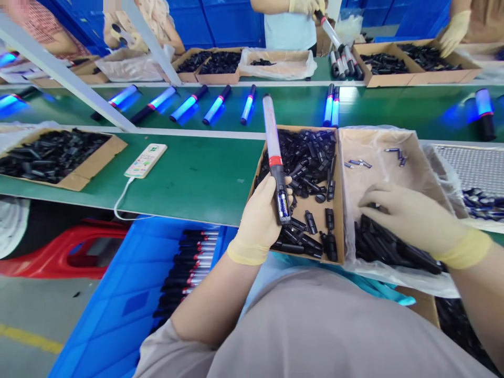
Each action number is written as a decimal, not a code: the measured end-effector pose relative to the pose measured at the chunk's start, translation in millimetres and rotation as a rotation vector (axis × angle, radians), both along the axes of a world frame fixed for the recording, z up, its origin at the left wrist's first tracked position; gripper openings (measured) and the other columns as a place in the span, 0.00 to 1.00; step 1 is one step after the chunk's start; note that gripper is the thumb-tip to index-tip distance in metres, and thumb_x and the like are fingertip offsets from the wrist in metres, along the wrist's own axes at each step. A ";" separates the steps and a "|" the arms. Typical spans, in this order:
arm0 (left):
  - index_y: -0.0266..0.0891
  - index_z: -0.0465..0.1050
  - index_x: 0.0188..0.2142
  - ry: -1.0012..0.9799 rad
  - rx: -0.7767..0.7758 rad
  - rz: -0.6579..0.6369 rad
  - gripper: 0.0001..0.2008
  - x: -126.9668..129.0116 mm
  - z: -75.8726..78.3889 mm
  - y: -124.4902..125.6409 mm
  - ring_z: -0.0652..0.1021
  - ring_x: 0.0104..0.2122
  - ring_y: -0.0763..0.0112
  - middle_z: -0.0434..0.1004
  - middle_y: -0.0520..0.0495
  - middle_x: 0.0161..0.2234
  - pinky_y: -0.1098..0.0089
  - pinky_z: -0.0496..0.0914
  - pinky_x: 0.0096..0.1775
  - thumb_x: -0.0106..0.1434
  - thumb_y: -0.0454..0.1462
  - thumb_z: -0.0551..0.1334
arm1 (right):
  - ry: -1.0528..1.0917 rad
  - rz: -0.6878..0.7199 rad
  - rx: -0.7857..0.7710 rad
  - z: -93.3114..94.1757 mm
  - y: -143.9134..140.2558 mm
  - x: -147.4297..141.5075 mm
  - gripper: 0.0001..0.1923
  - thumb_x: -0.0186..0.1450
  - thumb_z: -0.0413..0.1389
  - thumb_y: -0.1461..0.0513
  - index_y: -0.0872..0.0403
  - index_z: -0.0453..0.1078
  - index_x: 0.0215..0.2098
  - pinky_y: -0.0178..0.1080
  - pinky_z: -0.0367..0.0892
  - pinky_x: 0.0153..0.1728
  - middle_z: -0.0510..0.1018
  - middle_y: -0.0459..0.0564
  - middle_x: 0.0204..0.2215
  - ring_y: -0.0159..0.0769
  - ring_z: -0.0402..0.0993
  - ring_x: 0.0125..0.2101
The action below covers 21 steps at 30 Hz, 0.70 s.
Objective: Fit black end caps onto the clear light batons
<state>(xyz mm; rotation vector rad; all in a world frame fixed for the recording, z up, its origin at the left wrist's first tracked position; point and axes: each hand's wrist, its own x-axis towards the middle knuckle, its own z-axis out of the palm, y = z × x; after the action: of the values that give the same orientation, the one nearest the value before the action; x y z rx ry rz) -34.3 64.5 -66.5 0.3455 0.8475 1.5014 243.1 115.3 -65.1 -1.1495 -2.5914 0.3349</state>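
Note:
My left hand (258,220), in a pale glove, grips a light wand (274,152) by its black handle. The wand points away from me, its white tube unlit, with a red ring above the handle and batteries showing in the open handle. It hangs over a cardboard box (340,210) of small black plastic parts. My right hand (409,215), also gloved, reaches palm down into a plastic-lined cardboard box (429,157). Its fingers rest on a heap of black caps (386,249); whether they hold one is hidden.
Several lit blue wands (185,105) lie on the green conveyor belt (275,102) beyond. A white power strip (145,160) lies on the green table. A blue crate (118,315) of wands stands lower left. Other people's gloved hands (452,31) work over boxes across the belt.

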 end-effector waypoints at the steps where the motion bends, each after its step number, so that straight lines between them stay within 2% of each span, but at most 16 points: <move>1: 0.38 0.79 0.42 0.000 -0.001 0.004 0.07 0.7 0.3 0.3 0.76 0.28 0.77 0.80 0.46 0.37 0.76 0.73 0.31 0.68 0.39 0.65 | -0.088 0.007 -0.017 -1.6 -2.3 -18.1 0.15 0.70 0.51 0.56 0.51 0.79 0.35 0.44 0.73 0.42 0.81 0.52 0.36 0.41 0.78 0.39; 4: 0.37 0.78 0.44 0.017 -0.011 0.005 0.08 5.7 0.7 -1.5 0.77 0.30 0.76 0.80 0.45 0.38 0.75 0.74 0.33 0.69 0.38 0.64 | -0.387 0.040 -0.097 -7.7 -13.5 -81.7 0.15 0.71 0.50 0.59 0.57 0.78 0.39 0.44 0.71 0.44 0.80 0.59 0.38 0.45 0.78 0.42; 7: 0.36 0.78 0.44 0.031 -0.016 -0.014 0.09 9.3 0.1 -5.9 0.76 0.30 0.77 0.80 0.46 0.38 0.76 0.74 0.33 0.69 0.39 0.64 | -0.462 -0.028 -0.150 -18.7 -21.4 -125.5 0.14 0.71 0.50 0.62 0.62 0.76 0.43 0.45 0.71 0.40 0.80 0.66 0.38 0.50 0.79 0.40; 9: 0.36 0.78 0.43 0.027 -0.009 -0.025 0.09 9.9 -0.8 -8.9 0.76 0.30 0.77 0.80 0.46 0.37 0.76 0.73 0.33 0.69 0.39 0.64 | -0.444 -0.051 -0.195 -24.6 -19.7 -133.1 0.14 0.69 0.50 0.66 0.63 0.76 0.45 0.45 0.71 0.38 0.81 0.67 0.39 0.49 0.80 0.38; 12: 0.37 0.78 0.44 0.009 -0.026 -0.035 0.09 10.2 -2.4 -11.9 0.76 0.29 0.76 0.80 0.47 0.37 0.76 0.72 0.32 0.68 0.39 0.65 | -0.390 -0.067 -0.269 -23.1 -10.7 -117.0 0.17 0.67 0.50 0.68 0.59 0.75 0.51 0.41 0.73 0.39 0.82 0.59 0.41 0.43 0.81 0.38; 13: 0.37 0.77 0.44 0.003 -0.035 -0.040 0.09 10.7 -3.0 -12.3 0.76 0.30 0.76 0.80 0.47 0.37 0.75 0.72 0.33 0.67 0.40 0.66 | -0.309 -0.069 -0.308 -19.5 -8.6 -107.3 0.18 0.67 0.51 0.68 0.57 0.74 0.53 0.40 0.73 0.39 0.83 0.56 0.41 0.40 0.81 0.37; 15: 0.38 0.77 0.45 -0.008 -0.040 -0.064 0.10 13.4 -4.2 -12.6 0.76 0.30 0.76 0.80 0.47 0.37 0.75 0.71 0.33 0.66 0.41 0.67 | -0.005 -0.076 -0.443 -9.2 -9.5 -87.5 0.19 0.67 0.52 0.65 0.54 0.73 0.54 0.38 0.75 0.39 0.83 0.51 0.41 0.36 0.80 0.37; 18: 0.38 0.78 0.44 -0.038 -0.027 -0.143 0.12 21.8 -6.5 -12.2 0.75 0.29 0.76 0.79 0.47 0.36 0.74 0.70 0.33 0.65 0.42 0.68 | 0.533 -0.099 -0.678 7.3 -24.2 -68.7 0.16 0.67 0.56 0.59 0.54 0.73 0.52 0.38 0.77 0.37 0.83 0.53 0.43 0.37 0.81 0.38; 21: 0.39 0.78 0.47 -0.086 -0.020 -0.247 0.13 33.4 -8.1 -12.9 0.79 0.33 0.70 0.81 0.47 0.38 0.70 0.73 0.38 0.66 0.43 0.66 | 0.743 -0.110 -0.723 17.0 -41.6 -68.4 0.15 0.67 0.60 0.57 0.53 0.73 0.50 0.39 0.78 0.39 0.82 0.54 0.45 0.38 0.81 0.41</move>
<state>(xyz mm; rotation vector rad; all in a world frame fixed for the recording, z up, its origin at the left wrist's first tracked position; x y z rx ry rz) -1.0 51.6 -74.7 0.3545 0.7232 1.2686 174.8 73.7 -48.1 -1.0584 -1.7615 1.4387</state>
